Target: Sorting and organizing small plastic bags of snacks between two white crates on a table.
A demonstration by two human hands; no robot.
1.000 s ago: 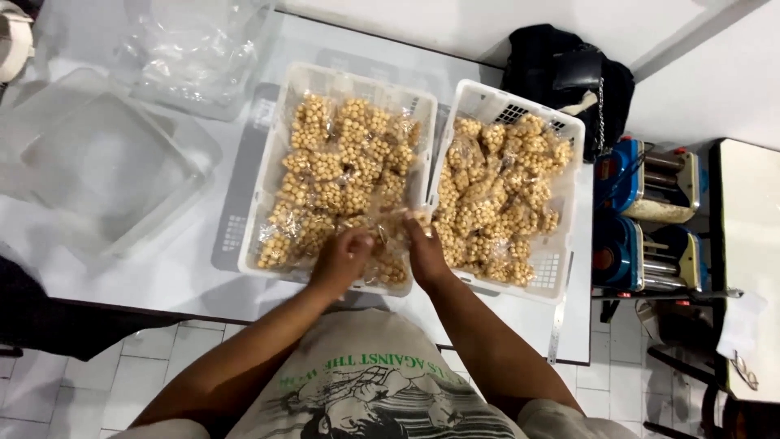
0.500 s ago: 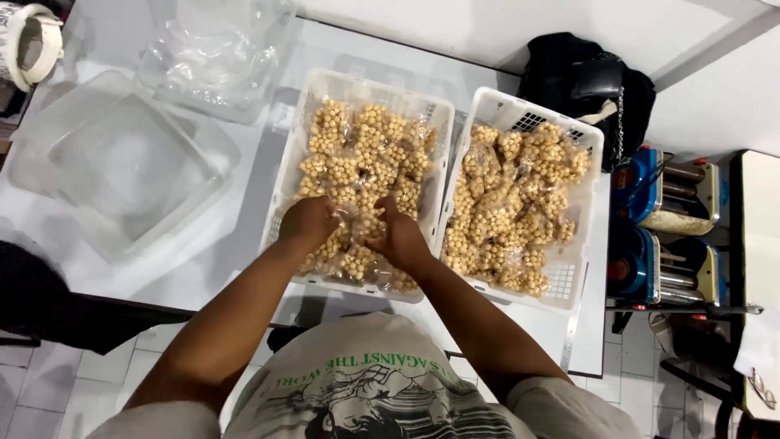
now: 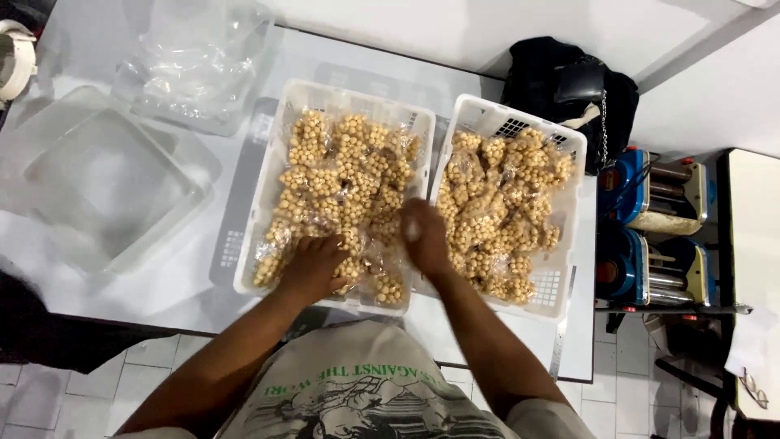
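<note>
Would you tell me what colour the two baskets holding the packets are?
White, both baskets, seen in the head view.

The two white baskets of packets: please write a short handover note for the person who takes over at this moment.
Left hand: rests on clear packets of small round beige snacks in the left white basket, near its front edge.
Right hand: blurred, over the rims between the two baskets; grip cannot be told.
Right white basket: also full of packets.
Done and left: cannot be told; both baskets look full.
</note>
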